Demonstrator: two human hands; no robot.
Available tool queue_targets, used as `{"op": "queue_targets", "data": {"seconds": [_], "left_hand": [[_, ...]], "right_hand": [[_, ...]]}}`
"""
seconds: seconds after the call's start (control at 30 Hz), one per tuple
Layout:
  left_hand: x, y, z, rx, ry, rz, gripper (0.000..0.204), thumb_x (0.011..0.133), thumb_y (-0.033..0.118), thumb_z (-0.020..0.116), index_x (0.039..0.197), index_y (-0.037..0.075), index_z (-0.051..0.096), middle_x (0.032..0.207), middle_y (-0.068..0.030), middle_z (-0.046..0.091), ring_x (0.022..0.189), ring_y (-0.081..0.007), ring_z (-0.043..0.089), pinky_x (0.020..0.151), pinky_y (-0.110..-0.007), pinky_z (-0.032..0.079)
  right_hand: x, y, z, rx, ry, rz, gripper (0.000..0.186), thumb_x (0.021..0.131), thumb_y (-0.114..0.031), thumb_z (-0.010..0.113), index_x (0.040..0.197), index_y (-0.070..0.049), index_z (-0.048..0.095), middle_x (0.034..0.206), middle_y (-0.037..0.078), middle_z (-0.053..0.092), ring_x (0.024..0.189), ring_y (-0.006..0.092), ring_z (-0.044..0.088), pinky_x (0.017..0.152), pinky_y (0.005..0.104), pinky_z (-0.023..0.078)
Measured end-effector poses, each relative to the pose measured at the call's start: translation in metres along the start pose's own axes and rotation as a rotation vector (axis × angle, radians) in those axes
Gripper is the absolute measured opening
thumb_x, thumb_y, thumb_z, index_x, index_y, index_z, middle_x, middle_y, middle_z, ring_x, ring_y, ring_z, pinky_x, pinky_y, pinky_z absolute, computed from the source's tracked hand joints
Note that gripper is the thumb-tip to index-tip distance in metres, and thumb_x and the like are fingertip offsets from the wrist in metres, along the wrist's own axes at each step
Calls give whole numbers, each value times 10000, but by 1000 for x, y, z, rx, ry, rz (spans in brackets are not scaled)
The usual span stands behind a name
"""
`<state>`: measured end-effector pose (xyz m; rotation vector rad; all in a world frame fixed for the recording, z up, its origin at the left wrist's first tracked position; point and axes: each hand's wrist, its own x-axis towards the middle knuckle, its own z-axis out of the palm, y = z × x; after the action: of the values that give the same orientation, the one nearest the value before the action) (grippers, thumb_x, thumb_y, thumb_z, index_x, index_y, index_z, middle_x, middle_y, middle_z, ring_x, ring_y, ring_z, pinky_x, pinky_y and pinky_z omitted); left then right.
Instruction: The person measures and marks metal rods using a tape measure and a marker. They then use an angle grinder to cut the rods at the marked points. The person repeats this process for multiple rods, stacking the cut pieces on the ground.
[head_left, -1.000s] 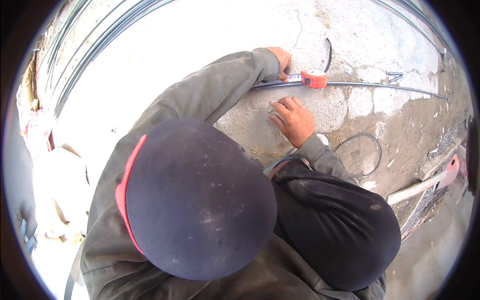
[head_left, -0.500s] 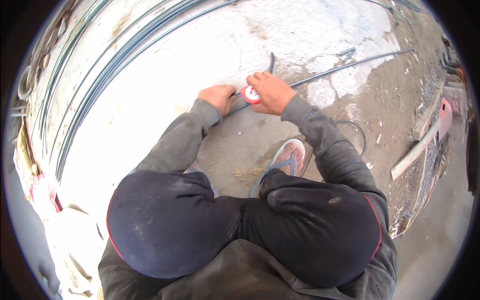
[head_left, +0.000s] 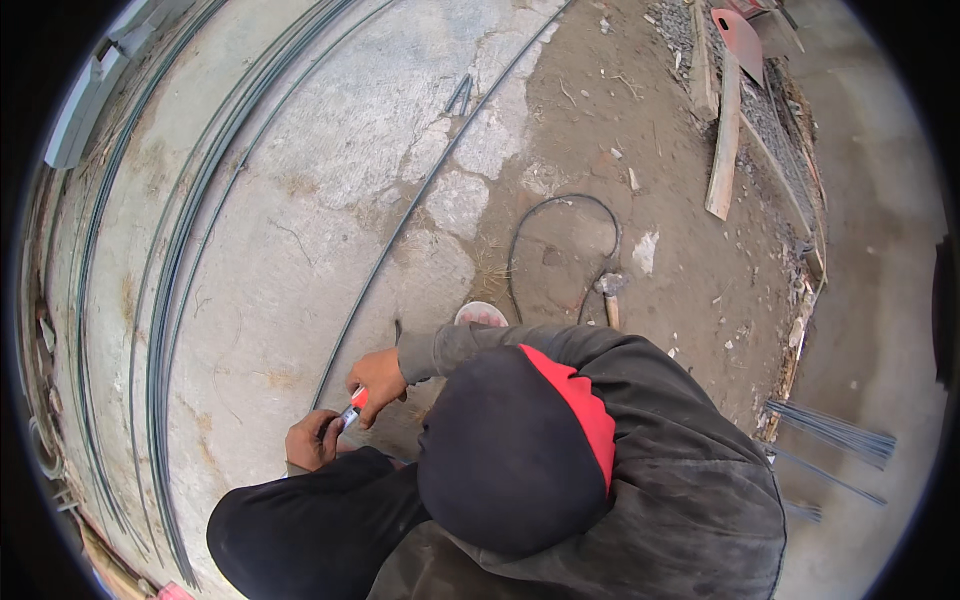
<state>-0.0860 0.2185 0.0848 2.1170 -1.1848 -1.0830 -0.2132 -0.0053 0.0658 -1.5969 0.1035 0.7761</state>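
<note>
My right hand (head_left: 378,382) is closed around a small red tape measure (head_left: 358,399), mostly covered by its fingers. Close beside it, nearer to me, my left hand (head_left: 313,440) pinches the pale end of the tape. A long thin steel rod (head_left: 425,187) lies on the ground and runs from beside my hands toward the far edge. Its near end is close to my left hand; whether my fingers touch it I cannot tell. A short dark strip (head_left: 398,330) sticks up by my right wrist.
Long bent steel rods (head_left: 180,250) lie along the left. Short rod pieces (head_left: 459,95) rest beyond my hands. A black cable loop (head_left: 565,197) and a hammer (head_left: 611,290) lie on the dirt. Planks (head_left: 727,140), a pink blade (head_left: 738,38) and bundled rods (head_left: 835,433) are at right.
My view has turned to the right, so the scene and my hands appear lower and further left. Both hands still hold the tape measure, now close to my knee.
</note>
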Motion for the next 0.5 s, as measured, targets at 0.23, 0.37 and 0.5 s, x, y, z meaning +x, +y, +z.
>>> {"op": "queue_targets", "data": {"seconds": [0.23,0.37,0.5], "left_hand": [[25,18,-18,228,-44,52,137,858,181,715,853,49,682,755,-146,654,670,-348,640,596,-412,483],[42,22,-14,298,-77,157,140,857,178,711,852,41,684,788,-150,657,695,-347,642,610,-412,487],[50,23,-19,238,-69,146,151,855,180,716,853,31,688,782,-153,653,693,-346,639,612,-409,487]], "right_hand": [[-15,5,-16,48,136,13,552,702,-348,807,1078,24,649,754,134,662,577,235,658,478,362,529],[-19,20,-3,101,244,1,528,708,-339,798,1072,16,655,749,129,656,556,222,647,476,357,513],[-19,36,-4,203,274,-34,501,721,-337,796,1060,5,658,738,108,647,536,197,623,472,341,500]]}}
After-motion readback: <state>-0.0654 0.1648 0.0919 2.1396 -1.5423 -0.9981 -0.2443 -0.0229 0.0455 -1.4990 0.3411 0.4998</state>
